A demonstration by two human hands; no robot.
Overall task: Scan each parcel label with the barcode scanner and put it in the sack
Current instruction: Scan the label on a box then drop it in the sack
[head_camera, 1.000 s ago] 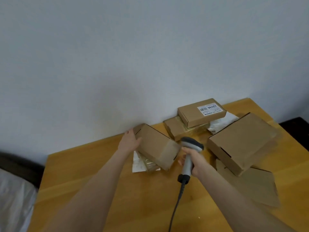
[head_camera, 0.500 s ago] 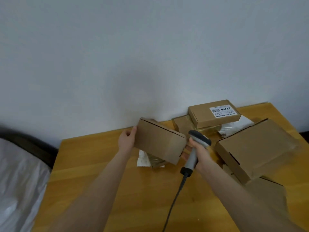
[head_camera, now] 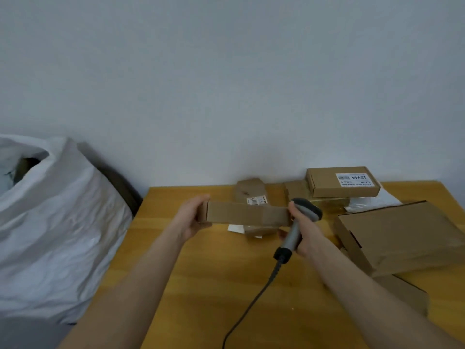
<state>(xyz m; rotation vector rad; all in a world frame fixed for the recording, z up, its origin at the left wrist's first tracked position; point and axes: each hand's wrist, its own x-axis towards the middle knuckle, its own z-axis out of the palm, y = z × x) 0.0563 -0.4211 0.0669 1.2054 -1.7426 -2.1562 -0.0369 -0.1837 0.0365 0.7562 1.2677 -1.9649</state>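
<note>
My left hand [head_camera: 190, 217] grips the left end of a brown cardboard parcel [head_camera: 247, 213], held level above the wooden table [head_camera: 214, 285]. My right hand [head_camera: 305, 234] grips the grey barcode scanner [head_camera: 300, 221] by its handle, and its fingertips touch the parcel's right end. The scanner's head sits just right of the parcel; its dark cable [head_camera: 251, 303] trails toward me. No label shows on the side of the held parcel facing me. The white sack [head_camera: 52, 222] stands left of the table with its mouth open at the top.
A small parcel with a white label [head_camera: 253, 191] lies behind the held one. A labelled flat box [head_camera: 342, 181] tops a stack at the back right. A large brown box [head_camera: 402, 235] rests on another at the right. White paper [head_camera: 236, 228] lies under the held parcel.
The held parcel has been turned so a long narrow side faces me, and it sits level now. My view has swung left, bringing the white sack into sight.
</note>
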